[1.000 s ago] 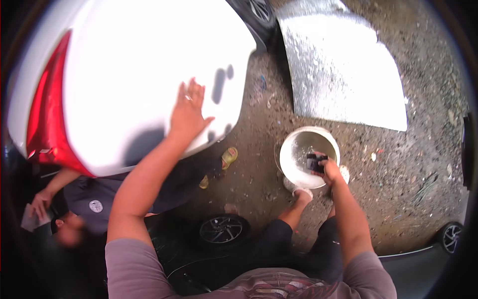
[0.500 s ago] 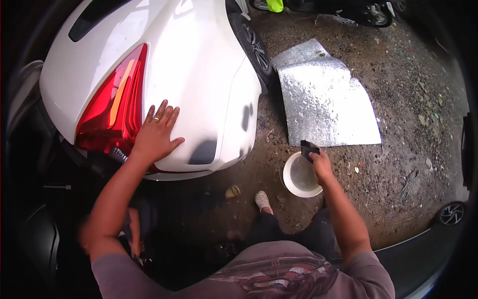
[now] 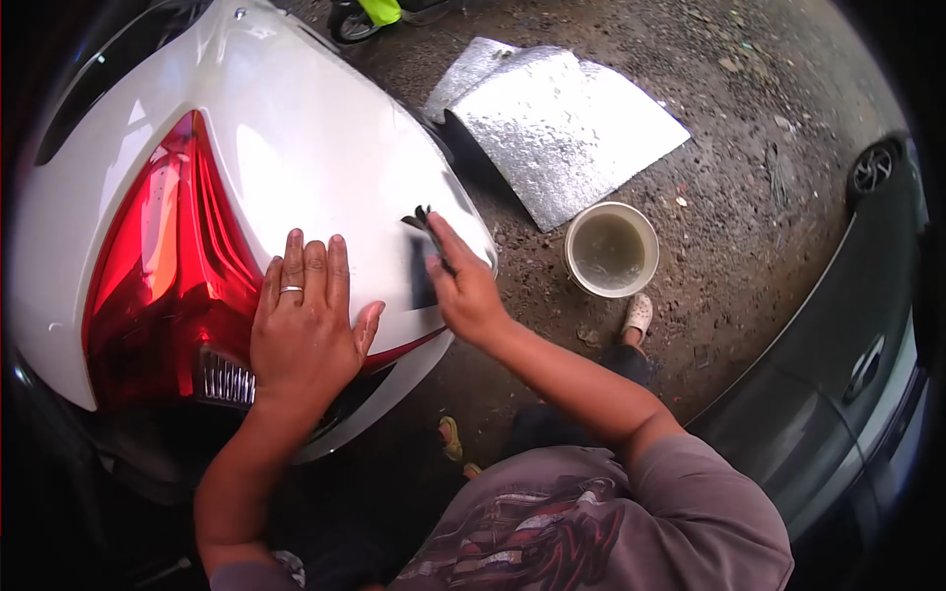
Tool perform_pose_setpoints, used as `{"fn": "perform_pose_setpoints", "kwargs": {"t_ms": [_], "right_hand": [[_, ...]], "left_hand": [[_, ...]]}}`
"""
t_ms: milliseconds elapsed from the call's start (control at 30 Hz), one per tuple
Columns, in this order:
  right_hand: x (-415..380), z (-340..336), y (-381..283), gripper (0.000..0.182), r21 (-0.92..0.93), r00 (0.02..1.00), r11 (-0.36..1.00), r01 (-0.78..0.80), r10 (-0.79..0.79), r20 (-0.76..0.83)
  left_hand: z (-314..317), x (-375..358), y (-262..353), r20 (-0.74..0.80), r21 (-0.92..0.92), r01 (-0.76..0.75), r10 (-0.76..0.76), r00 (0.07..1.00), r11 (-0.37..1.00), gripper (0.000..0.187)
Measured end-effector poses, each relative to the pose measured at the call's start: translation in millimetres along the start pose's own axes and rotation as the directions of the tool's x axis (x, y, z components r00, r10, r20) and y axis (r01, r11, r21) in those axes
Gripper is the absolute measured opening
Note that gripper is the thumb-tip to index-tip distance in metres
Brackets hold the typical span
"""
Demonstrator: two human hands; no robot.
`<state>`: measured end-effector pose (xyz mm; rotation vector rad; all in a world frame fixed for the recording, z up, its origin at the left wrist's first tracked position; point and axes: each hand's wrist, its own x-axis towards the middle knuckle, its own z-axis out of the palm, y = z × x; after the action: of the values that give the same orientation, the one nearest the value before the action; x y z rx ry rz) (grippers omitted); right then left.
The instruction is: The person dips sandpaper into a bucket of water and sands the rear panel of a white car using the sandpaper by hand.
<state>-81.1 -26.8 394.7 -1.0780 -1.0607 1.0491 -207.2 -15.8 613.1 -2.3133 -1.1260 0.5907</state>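
Observation:
The rear corner of a white car fills the left side, with a large red tail light. My left hand lies flat on the white panel beside the light, fingers stretched out and a ring on one of them. My right hand is at the panel's right side, with its fingers around a folded black piece of sandpaper, partly hidden by the fingers. Next to it is a dark grey patch on the paintwork.
A white bucket of murky water stands on the wet, gritty ground. Beyond it lies a silver foil sheet. A dark car is parked on the right. Near my body are a pale clog and a yellowish sandal.
My right hand has moved from over the bucket to the car panel, carrying the sandpaper. My view has shifted and turned closer to the tail light; my left hand stays on the panel.

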Motion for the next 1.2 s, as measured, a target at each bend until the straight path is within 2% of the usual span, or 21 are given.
{"fn": "perform_pose_setpoints", "kwargs": {"t_ms": [33,100,267,333,367,433,533,667,733,800,867,933,1000,1067,1200], "right_hand": [[-8.0,10.7,-1.1,0.054,0.01,1.0,1.0,-0.011,0.01,0.012],[-33.6,23.2,-4.6,0.056,-0.094,0.998,0.994,0.053,-0.051,0.029],[-63.1,12.4,-8.2,0.059,-0.153,0.993,0.983,0.106,-0.097,0.066],[-66.5,8.1,-8.6,0.074,-0.222,0.976,0.961,0.165,-0.127,0.176],[-61.8,7.5,-4.7,0.074,-0.223,0.979,0.962,0.157,-0.123,0.16],[-47.3,7.0,5.4,0.088,-0.241,0.968,0.955,0.174,-0.122,0.218],[-49.3,11.7,-1.5,0.088,-0.286,0.968,0.949,0.136,-0.066,0.241],[-62.4,12.5,-7.4,0.091,-0.34,0.956,0.916,0.212,-0.122,0.268],[-42.3,10.9,13.8,0.089,-0.322,0.958,0.926,0.199,-0.115,0.263],[-29.6,8.2,22.4,0.095,-0.283,0.956,0.949,0.139,-0.054,0.288],[-46.7,12.0,10.9,0.092,-0.237,0.964,0.964,0.12,-0.056,0.261],[-68.4,13.4,-17.7,0.089,-0.145,0.973,0.975,0.168,-0.141,0.182],[-66.3,16.3,-14.2,0.083,-0.092,0.978,0.982,0.166,-0.152,0.14],[-41.3,13.1,5.0,0.078,-0.105,0.971,0.988,0.116,-0.091,0.221],[-14.4,18.7,18.0,0.072,-0.085,0.968,0.994,0.074,-0.051,0.248]], "left_hand": [[2.7,-0.6,-1.8,-0.015,-0.003,-0.025,0.024,1.0,1.0,0.07],[6.9,-6.0,-4.9,-0.098,-0.022,-0.106,0.103,0.99,0.994,0.067],[7.9,-9.4,-4.5,-0.162,-0.03,-0.141,0.134,0.978,0.99,0.06],[8.5,-6.2,-3.6,-0.19,-0.028,-0.16,0.152,0.97,0.987,0.058],[10.1,-7.6,-3.6,-0.195,-0.04,-0.161,0.15,0.969,0.986,0.057],[11.0,-9.5,-3.1,-0.185,-0.052,-0.168,0.156,0.97,0.984,0.056],[5.5,-4.0,-3.1,-0.179,-0.037,-0.181,0.171,0.969,0.983,0.056],[5.2,-4.7,-2.3,-0.163,-0.033,-0.185,0.177,0.971,0.982,0.056],[4.8,-3.7,-0.7,-0.164,-0.044,-0.174,0.165,0.973,0.984,0.057],[4.0,-3.2,-1.1,-0.159,-0.033,-0.167,0.16,0.974,0.985,0.056],[2.7,-3.0,-1.8,-0.156,-0.043,-0.177,0.168,0.973,0.983,0.056],[1.8,-2.8,-1.1,-0.152,-0.057,-0.183,0.173,0.973,0.981,0.056],[1.3,-3.0,-0.6,-0.127,-0.049,-0.175,0.168,0.978,0.983,0.058],[2.5,-2.8,0.1,-0.12,-0.048,-0.169,0.162,0.979,0.984,0.057],[2.4,-3.7,-0.3,-0.121,-0.033,-0.161,0.156,0.98,0.986,0.056]]}}
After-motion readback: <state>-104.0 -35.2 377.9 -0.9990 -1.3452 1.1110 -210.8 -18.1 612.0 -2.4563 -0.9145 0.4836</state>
